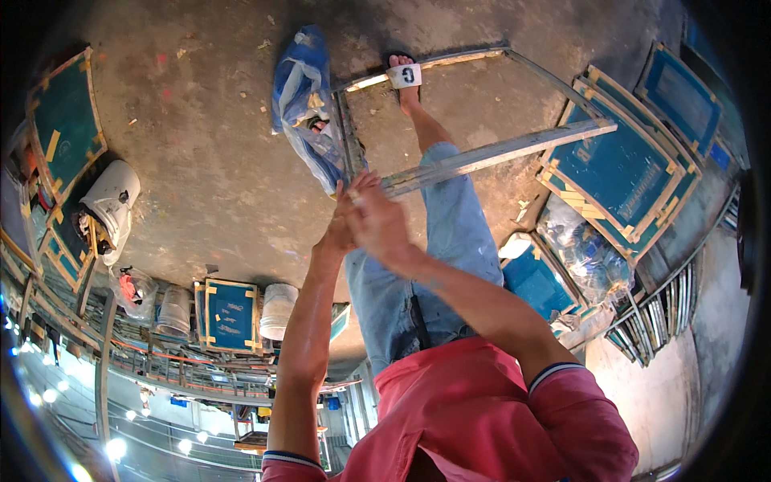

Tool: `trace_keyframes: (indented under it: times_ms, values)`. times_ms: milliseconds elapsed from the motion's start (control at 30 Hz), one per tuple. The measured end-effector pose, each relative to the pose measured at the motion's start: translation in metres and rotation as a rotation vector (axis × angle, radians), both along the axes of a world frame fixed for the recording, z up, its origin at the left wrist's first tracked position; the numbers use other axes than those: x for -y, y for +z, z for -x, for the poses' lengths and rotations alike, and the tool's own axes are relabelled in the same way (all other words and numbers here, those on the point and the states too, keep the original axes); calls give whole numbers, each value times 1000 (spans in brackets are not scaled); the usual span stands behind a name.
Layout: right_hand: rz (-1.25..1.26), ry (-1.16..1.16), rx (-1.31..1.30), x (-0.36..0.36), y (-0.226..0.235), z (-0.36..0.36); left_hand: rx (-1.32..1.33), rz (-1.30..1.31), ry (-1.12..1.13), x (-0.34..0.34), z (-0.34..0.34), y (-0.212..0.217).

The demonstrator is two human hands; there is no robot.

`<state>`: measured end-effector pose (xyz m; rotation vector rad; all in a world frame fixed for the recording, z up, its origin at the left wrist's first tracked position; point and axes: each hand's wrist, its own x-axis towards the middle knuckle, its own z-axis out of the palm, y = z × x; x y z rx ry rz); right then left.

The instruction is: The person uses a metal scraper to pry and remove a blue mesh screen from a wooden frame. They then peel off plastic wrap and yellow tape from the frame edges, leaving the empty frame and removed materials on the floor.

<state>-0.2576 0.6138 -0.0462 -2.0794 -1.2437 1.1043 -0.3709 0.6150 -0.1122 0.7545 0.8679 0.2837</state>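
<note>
A worn rectangular screen frame of narrow bars is tilted over my leg, with the floor showing through its middle. Its near left corner is at my hands. My left hand is closed at that corner, partly covered by the other hand. Motion smears my right hand, which crosses over the left one at the same corner; its fingers cannot be made out. My slippered foot is at the far bar. A blue and white plastic bag lies against the frame's left side.
Blue mesh screens with taped edges lean at the right, near a clear plastic bag of scraps. More screens stand left, including a green one. White buckets and a filled white container sit on the concrete floor.
</note>
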Motion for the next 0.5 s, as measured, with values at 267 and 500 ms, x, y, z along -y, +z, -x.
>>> trace_keyframes:
  times_ms: [267, 500]
  values:
    - [354, 273, 11, -58, 20, -42, -321, -590, -185, 1, 7, -9]
    - [-13, 528, 535, -2, -51, -131, -703, -785, -499, -35, -19, 26]
